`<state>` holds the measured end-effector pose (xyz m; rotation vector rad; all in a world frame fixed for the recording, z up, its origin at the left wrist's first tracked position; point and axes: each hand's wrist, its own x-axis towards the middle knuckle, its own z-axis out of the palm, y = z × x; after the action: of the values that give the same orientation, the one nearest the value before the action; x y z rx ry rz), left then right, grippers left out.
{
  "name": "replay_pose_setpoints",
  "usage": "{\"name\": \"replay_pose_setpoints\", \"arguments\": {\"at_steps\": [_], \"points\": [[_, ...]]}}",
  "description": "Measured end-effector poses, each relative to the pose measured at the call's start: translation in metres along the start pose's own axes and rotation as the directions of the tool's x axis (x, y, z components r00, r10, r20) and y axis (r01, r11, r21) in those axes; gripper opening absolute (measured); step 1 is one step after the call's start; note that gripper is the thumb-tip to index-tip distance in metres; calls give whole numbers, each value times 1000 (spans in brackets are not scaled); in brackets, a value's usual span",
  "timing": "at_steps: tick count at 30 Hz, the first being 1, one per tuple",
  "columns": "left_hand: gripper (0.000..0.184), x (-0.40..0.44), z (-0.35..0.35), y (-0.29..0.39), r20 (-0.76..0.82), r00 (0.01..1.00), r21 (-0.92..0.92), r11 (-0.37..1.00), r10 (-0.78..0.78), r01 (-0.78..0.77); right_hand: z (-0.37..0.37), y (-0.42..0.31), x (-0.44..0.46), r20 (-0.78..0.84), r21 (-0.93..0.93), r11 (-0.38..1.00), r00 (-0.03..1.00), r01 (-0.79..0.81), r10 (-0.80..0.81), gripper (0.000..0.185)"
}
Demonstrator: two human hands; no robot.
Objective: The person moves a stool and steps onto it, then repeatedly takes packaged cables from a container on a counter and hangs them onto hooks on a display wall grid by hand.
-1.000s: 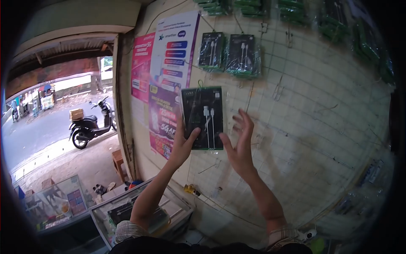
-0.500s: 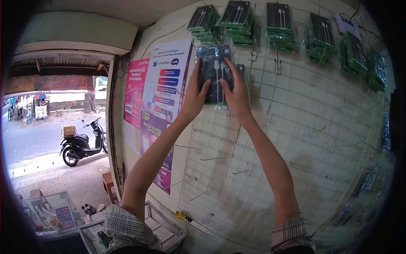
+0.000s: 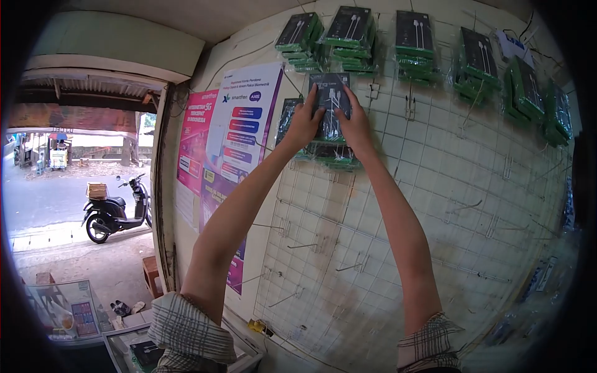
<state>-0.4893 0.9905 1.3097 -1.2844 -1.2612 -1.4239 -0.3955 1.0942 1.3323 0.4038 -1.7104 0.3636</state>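
Observation:
Both of my hands grip a black cable box (image 3: 329,118) in clear plastic, with white cables pictured on its front. My left hand (image 3: 302,126) holds its left edge, thumb across the front. On the right edge lies my right hand (image 3: 357,127), its thumb also on the front. The box is upright against the wire grid. Another dark package (image 3: 288,113) shows behind my left hand, and green-edged packages (image 3: 336,156) hang just below. Whether the held box is on a hook is hidden.
Several stacks of cable boxes (image 3: 415,37) hang along the top of the wire grid (image 3: 423,205). Bare hooks (image 3: 351,267) stick out lower down. Posters (image 3: 233,124) cover the wall at left, beside a doorway with a parked scooter (image 3: 118,208). Glass cases (image 3: 68,311) stand below.
My hands and the cable box have shifted slightly right. A package now shows left of the box, and green-edged packages show beneath it. The view has moved a little.

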Motion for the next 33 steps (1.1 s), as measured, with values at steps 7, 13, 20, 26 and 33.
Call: {"name": "replay_pose_setpoints", "arguments": {"at_steps": [7,13,20,26,33], "points": [[56,-13,24,-26,80,997,262,965,-12,-10,-1,16,-21,32,-32,989,989,-145,146,59],[60,-32,34,-10,155,988,488,868,13,-88,5,33,-43,-51,-450,893,998,18,-46,67],[55,-53,27,1,198,980,599,787,30,-145,5,21,-66,-11,-634,767,993,-97,117,67],[44,-114,-15,33,128,958,467,837,256,-286,-31,-7,-126,-157,-400,917,984,9,-78,38],[28,-299,-116,102,99,970,217,956,-222,197,-39,-136,-310,413,132,987,910,-94,32,19]]}}
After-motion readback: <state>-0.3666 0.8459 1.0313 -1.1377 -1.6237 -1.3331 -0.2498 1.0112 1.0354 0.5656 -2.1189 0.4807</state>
